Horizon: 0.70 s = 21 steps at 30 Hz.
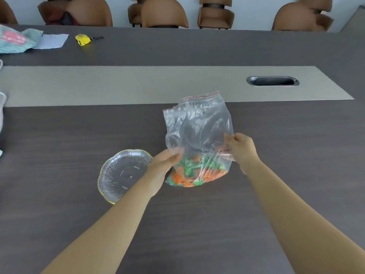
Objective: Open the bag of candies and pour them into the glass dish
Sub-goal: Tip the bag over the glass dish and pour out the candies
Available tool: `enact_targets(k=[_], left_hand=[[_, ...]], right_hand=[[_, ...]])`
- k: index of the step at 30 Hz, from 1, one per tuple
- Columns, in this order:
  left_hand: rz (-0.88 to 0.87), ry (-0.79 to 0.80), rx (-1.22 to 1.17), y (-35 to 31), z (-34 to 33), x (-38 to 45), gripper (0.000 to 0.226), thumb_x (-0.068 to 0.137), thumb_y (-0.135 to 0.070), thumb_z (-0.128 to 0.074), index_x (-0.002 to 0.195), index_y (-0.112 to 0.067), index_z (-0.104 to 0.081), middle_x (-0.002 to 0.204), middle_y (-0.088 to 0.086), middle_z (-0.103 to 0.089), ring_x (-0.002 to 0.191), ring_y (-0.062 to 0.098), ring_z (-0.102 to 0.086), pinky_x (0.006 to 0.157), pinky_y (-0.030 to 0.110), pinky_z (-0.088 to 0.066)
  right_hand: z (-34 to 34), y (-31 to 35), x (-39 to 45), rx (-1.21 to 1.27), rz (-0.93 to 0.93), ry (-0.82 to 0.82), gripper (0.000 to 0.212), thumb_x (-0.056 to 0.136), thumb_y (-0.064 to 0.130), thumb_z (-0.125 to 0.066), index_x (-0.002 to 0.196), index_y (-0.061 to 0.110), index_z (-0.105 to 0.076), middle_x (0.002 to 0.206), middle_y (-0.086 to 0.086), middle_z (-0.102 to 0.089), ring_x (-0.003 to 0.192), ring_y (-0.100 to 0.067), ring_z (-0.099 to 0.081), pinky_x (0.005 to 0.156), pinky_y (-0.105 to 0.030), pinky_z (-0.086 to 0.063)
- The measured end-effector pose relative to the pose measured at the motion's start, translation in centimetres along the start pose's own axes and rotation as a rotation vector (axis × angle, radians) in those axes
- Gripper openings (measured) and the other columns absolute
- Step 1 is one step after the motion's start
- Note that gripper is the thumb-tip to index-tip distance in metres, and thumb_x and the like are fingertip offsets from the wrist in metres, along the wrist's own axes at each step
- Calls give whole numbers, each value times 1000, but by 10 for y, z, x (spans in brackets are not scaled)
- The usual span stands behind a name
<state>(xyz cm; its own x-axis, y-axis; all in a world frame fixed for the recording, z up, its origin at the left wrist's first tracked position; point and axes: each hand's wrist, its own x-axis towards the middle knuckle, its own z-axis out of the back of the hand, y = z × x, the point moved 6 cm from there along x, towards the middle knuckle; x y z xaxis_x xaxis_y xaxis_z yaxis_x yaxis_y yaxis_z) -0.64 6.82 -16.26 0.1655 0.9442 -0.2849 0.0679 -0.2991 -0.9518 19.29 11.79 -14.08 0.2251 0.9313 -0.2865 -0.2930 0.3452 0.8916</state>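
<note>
A clear zip bag [197,125] with a red seal line at its top stands upright on the dark table. Orange and green candies [189,175] fill its bottom. My left hand [166,165] pinches the bag's left side just above the candies. On the right edge of the bag, at about the same height, my right hand [240,149] grips the plastic. The seal looks partly folded; I cannot tell whether it is zipped. A round glass dish [118,175] with a gold scalloped rim lies on the table left of the bag, partly behind my left forearm, with nothing in it.
A grey strip [138,86] crosses the table behind the bag, with a metal cable port [272,81] at the right. At the far left lie a yellow tape measure [83,39], a sheet of paper [52,41] and a teal-and-pink bag [13,40]. Brown chairs [164,14] line the far side.
</note>
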Motion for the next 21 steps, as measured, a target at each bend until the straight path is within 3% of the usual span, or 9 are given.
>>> enact_targets(k=[2,3,5,8,10,14,18,21], left_hand=[[17,-28,97,3,-5,-2,69,66,-41,-73,116,4,-57,107,16,-65,109,17,-57,74,5,-44],[24,-87,142,3,-4,-2,46,77,-26,-67,113,3,-60,104,17,-65,104,19,-58,68,3,-43],[26,-202,172,1,1,0,19,86,-17,-56,94,-4,-67,89,9,-66,84,13,-62,63,9,-42],[23,-306,138,-7,8,-2,28,90,-18,-50,65,-15,-60,56,-10,-66,42,-6,-57,50,7,-44],[46,-319,97,-13,10,-7,29,91,-19,-49,63,-14,-56,39,-13,-62,41,-5,-58,51,13,-47],[73,-252,37,-30,11,-28,29,91,-20,-50,64,-9,-54,35,-6,-60,36,3,-60,48,20,-53],[74,-222,74,-40,25,-55,31,91,-26,-49,65,-9,-53,36,-2,-61,35,7,-61,46,20,-53],[110,-205,105,-35,43,-77,32,91,-29,-48,67,-10,-53,35,-4,-61,35,6,-61,52,23,-53]], right_hand=[[1,1,-2,12,5,1,35,89,20,-48,57,13,-38,61,-6,-61,56,-19,-60,62,-34,-46],[2,1,-3,13,10,2,34,89,20,-48,57,13,-39,61,-5,-61,56,-18,-60,62,-33,-46],[3,0,-4,12,27,9,34,89,20,-49,57,13,-39,57,-4,-63,55,-17,-61,61,-31,-44],[4,5,-7,8,64,15,32,87,19,-52,57,13,-41,36,6,-59,40,-6,-59,59,-29,-45],[6,15,-13,11,105,1,33,86,17,-53,56,13,-42,38,6,-57,36,-4,-56,60,-30,-48],[6,42,-35,3,200,-25,34,86,16,-52,54,12,-43,47,-1,-52,32,-4,-47,47,-21,-44],[-4,55,-61,43,238,8,35,86,13,-50,52,11,-40,29,6,-49,28,-3,-39,39,-16,-38],[-21,54,-84,34,220,18,36,86,11,-50,52,10,-40,27,7,-48,32,-6,-40,37,-16,-37]])
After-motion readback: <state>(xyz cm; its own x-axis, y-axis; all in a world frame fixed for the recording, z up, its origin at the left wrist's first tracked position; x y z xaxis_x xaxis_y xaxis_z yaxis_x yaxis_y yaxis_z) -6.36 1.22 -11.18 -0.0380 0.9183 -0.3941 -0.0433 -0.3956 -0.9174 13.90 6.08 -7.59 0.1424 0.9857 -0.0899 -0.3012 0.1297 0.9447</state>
